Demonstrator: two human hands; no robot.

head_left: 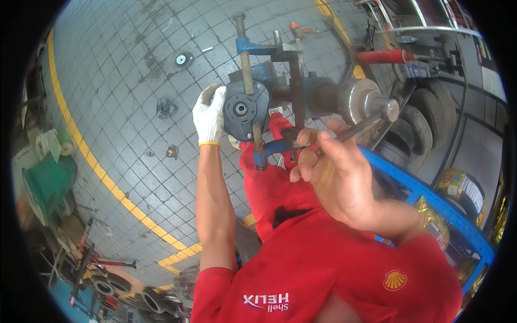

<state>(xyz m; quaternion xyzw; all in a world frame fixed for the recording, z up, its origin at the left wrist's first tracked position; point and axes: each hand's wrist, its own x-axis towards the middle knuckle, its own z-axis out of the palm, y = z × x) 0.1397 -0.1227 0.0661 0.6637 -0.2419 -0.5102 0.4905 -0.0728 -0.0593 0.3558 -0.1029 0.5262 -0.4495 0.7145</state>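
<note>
A dark round strut mount [240, 109] with a ring-shaped centre sits between the blue-ended arms [260, 151] of a spring compressor. My left hand [209, 114], in a white glove, grips the mount's left edge. To the right, my bare right hand [336, 175] is closed around a dark metal bar [355, 129]. The bar runs up to the end of the compressor's thick steel shaft [360, 100]. What lies beneath the mount is mostly hidden.
Small dark parts lie on the tiled floor [134, 107], including a round mount [183, 60] and a bracket [166, 108]. Tyres [414, 129] stand on a rack at right, by a blue metal frame [431, 196]. A green container [51, 180] and clutter line the left.
</note>
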